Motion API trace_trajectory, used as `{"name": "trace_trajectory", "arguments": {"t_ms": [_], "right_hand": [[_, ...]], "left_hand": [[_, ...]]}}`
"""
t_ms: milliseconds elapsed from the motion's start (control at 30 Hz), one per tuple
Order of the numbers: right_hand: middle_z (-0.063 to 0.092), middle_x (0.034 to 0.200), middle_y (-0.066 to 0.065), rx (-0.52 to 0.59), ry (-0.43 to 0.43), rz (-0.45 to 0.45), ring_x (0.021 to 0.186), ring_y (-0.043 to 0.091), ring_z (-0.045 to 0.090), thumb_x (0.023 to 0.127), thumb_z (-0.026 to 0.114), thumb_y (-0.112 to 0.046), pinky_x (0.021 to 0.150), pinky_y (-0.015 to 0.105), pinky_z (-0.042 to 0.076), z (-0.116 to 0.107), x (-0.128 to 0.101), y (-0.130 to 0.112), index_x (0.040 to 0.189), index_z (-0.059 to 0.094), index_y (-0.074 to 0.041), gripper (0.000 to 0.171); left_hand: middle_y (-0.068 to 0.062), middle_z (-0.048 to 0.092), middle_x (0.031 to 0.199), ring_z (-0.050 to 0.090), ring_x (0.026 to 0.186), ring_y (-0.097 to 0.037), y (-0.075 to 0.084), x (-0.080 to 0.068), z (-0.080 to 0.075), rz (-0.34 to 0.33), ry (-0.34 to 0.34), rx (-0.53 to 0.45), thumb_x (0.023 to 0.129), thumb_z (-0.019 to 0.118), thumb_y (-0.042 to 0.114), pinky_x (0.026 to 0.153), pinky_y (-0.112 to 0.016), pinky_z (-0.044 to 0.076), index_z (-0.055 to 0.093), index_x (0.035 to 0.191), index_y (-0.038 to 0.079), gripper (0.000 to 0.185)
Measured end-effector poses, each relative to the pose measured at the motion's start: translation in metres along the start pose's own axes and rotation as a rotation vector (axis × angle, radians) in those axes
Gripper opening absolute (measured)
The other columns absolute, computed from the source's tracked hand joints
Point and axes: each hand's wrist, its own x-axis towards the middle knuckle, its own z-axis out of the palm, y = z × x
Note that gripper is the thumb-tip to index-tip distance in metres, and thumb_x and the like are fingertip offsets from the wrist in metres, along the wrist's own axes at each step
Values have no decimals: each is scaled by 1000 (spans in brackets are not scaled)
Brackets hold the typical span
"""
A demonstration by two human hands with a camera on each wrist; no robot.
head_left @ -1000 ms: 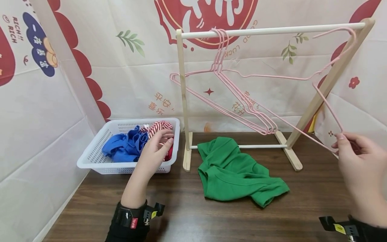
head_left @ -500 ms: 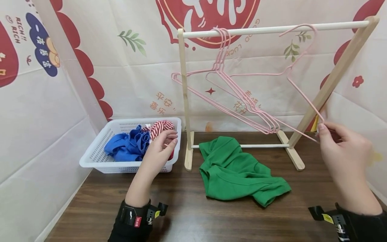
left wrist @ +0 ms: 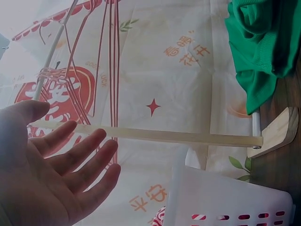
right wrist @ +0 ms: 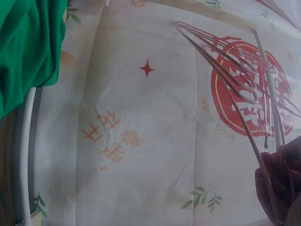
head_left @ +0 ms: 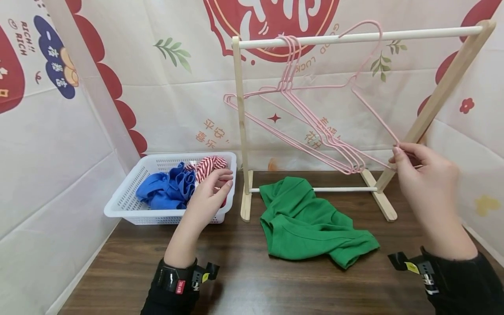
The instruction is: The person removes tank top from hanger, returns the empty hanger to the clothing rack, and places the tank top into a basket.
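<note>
My right hand (head_left: 429,186) pinches the right lower corner of a pink clothes hanger (head_left: 373,111), whose hook is level with the white top rail (head_left: 433,33); whether the hook touches the rail I cannot tell. In the right wrist view the fingers (right wrist: 265,181) are dark around the hanger wire. My left hand (head_left: 205,197) hovers at the right side of a white basket (head_left: 118,211), and in the left wrist view its fingers (left wrist: 82,157) are spread and hold nothing. Inside the basket lie blue cloth (head_left: 165,189) and red-and-white striped cloth (head_left: 211,166).
Several pink hangers (head_left: 305,111) hang bunched on the left part of the wooden rack (head_left: 240,118). A crumpled green garment (head_left: 315,227) lies on the dark wood table (head_left: 283,288), partly over the rack's lower bar (head_left: 342,189). Printed cloth walls (head_left: 130,57) stand behind and at both sides.
My right hand has moved left with the hanger, bringing its hook from the rack's right end to nearer the middle of the rail. The left hand stays by the basket.
</note>
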Motion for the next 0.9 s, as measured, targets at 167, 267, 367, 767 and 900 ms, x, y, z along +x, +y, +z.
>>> {"name": "trace_trajectory", "arguments": {"t_ms": [167, 267, 367, 767, 900], "right_hand": [[62, 79, -10, -2, -41, -1, 66, -17, 51, 94, 65, -19, 55, 4, 36, 4, 5, -7, 107, 73, 0, 25], [63, 79, -7, 0, -67, 3, 67, -16, 50, 95, 63, -20, 57, 5, 37, 6, 8, -12, 109, 73, 0, 26], [68, 82, 5, -5, -98, -8, 68, -16, 49, 95, 62, -19, 59, 5, 37, 9, 10, -15, 111, 72, 0, 27], [72, 91, 17, -9, -195, -24, 68, -21, 46, 97, 58, -17, 59, 5, 35, 18, 16, -24, 118, 69, 0, 29], [72, 93, 16, -24, -244, -5, 65, -22, 46, 99, 56, -20, 57, 7, 36, 19, 19, -28, 121, 68, -2, 31]], "left_hand": [[-4, 63, 121, 59, 109, -19, 0, 1, 1, -13, -8, 7, 100, 55, 27, 94, -43, 47, 56, 131, 12, 35], [-4, 63, 121, 59, 109, -19, 0, 1, 2, -11, -7, 11, 100, 55, 27, 94, -43, 48, 56, 131, 11, 35], [-4, 64, 121, 60, 109, -19, 0, 1, 3, -11, -5, 11, 100, 55, 27, 94, -43, 48, 57, 131, 11, 35], [-1, 62, 121, 58, 108, -17, 1, 1, 5, -32, -8, 22, 100, 54, 30, 92, -40, 50, 56, 130, 15, 34], [-2, 62, 123, 58, 109, -17, 2, 1, 5, -19, -9, 19, 100, 54, 29, 96, -42, 47, 56, 130, 12, 35]]}}
